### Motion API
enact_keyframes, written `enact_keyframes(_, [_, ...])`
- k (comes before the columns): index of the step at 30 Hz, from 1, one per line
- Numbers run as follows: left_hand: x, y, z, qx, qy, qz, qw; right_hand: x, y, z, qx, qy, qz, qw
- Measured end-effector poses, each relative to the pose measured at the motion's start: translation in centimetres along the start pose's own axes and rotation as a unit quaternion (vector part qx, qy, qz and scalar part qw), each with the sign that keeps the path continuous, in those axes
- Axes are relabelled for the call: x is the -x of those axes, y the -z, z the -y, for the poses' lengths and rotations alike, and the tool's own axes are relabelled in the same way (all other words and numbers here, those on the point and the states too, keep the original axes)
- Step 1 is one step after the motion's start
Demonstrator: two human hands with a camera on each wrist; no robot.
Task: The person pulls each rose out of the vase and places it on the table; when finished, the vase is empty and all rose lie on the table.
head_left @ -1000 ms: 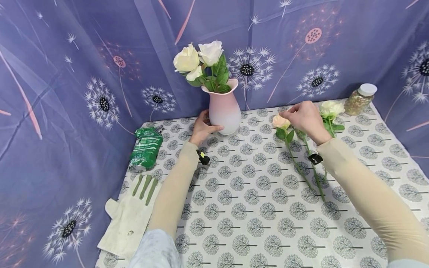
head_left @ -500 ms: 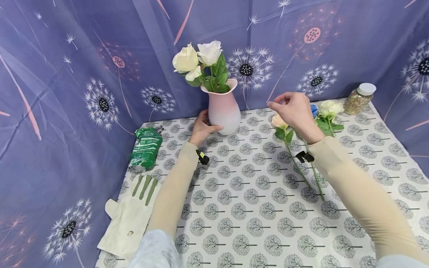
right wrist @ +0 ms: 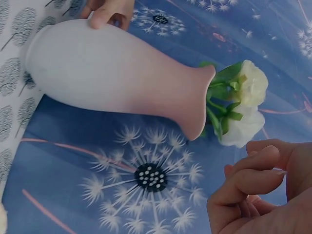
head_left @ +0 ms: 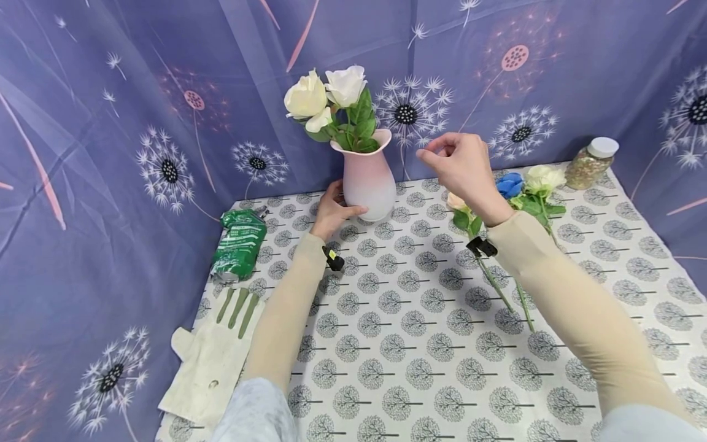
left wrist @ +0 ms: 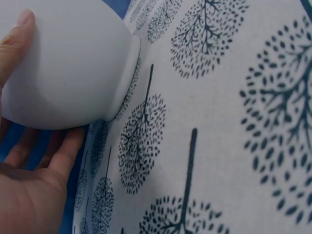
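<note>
The left hand [head_left: 332, 212] grips the lower left side of a pink-and-white vase [head_left: 369, 181], thumb in front and fingers behind. In the left wrist view, this hand [left wrist: 41, 192] lies round the white base of the vase [left wrist: 68, 63]. Two white roses [head_left: 307, 97] with green leaves stand in the vase. The right hand [head_left: 461, 169] is raised to the right of the vase, thumb and fingers curled, with nothing visible between them. Seen from the right wrist, the curled right hand [right wrist: 258, 195] is near the white blooms [right wrist: 243, 124], apart from them.
Right of the vase lie a peach rose [head_left: 456, 204], partly hidden by the right arm, a blue rose [head_left: 509, 184] and a white rose [head_left: 545, 178]. A white-lidded jar [head_left: 593, 164] stands at the back right. At left are a green packet [head_left: 240, 245] and a glove [head_left: 212, 362].
The right hand has risen away from the peach rose and moved left toward the vase, uncovering the blue rose. The left hand has kept its grip on the vase.
</note>
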State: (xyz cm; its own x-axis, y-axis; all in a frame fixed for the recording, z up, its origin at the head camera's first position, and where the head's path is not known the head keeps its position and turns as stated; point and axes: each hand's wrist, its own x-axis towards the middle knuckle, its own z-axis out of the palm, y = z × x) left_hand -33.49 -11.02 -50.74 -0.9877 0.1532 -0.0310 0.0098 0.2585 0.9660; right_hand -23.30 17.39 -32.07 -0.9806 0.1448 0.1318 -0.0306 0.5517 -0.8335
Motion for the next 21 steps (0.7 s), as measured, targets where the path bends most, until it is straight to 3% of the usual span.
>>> enact_keyframes(10, [0.1, 0.0, 0.3, 0.005, 0.004, 0.001, 1.0, -1.3, -2.1, 2.4, -0.014, 0.053, 0.002, 0.9985])
enact_keyframes(21, [0.3, 0.0, -0.1, -0.001, -0.007, 0.001, 1.0, -3.8, -4.8, 5.1, 0.017, 0.096, 0.023, 0.995])
